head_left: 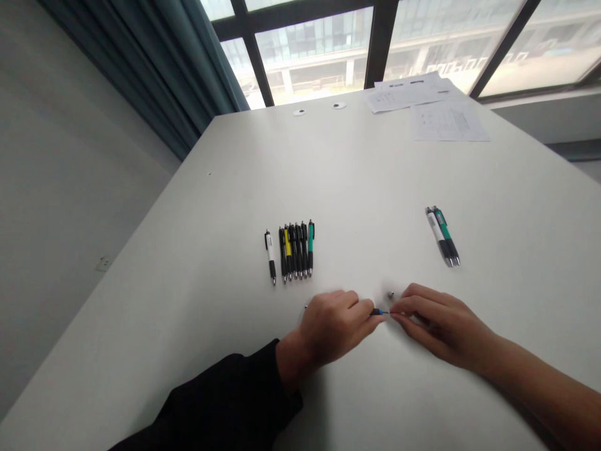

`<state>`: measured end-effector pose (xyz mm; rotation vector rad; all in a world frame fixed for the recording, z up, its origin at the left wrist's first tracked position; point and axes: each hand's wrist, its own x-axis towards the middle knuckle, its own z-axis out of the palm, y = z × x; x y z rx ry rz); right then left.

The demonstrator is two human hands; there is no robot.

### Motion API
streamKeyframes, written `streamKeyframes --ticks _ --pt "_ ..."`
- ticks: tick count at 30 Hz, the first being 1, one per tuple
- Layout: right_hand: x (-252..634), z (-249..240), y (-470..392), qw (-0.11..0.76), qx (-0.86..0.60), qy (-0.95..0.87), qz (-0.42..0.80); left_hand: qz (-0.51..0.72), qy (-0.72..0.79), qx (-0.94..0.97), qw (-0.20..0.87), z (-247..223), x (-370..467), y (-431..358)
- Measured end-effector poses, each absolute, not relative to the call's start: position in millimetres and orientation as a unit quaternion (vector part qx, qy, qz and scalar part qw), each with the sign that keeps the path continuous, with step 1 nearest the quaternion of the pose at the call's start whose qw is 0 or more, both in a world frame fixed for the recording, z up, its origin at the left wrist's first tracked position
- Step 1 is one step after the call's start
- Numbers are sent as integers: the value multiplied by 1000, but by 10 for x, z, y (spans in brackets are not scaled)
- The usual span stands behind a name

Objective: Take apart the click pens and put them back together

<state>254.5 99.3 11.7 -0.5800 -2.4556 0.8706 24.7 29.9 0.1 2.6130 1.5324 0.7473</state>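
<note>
My left hand (332,322) is closed around a pen, most of which its fingers hide. Out of the fist points the dark grip end of the pen (376,311), with a bit of blue and a thin tip. At that tip, the thumb and fingers of my right hand (436,322) are pinched together; whatever lies between them is too small to make out. Just above the right fingertips, a small metallic piece (391,294) rests on the table, slightly blurred. Another tiny shiny bit (306,307) shows at the left hand's outer edge, perhaps the pen's back end.
Left of centre on the white table (357,169) lies a row of several pens (295,250), with a white pen (270,258) slightly apart. On the right, a white pen (439,235) and a green pen (446,235) lie together. Papers (448,121) sit by the window.
</note>
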Motion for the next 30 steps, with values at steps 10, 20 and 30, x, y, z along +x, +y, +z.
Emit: streamKeyframes --ticks 10,20,30 --pt "2628 156 1063 236 -250 -873 347 254 505 824 -34 -3 235 325" --pt "2646 54 1190 219 -302 -887 274 216 488 845 -32 -25 215 338" --pt "2589 122 1095 259 -187 -910 265 193 464 864 -32 -24 188 358"
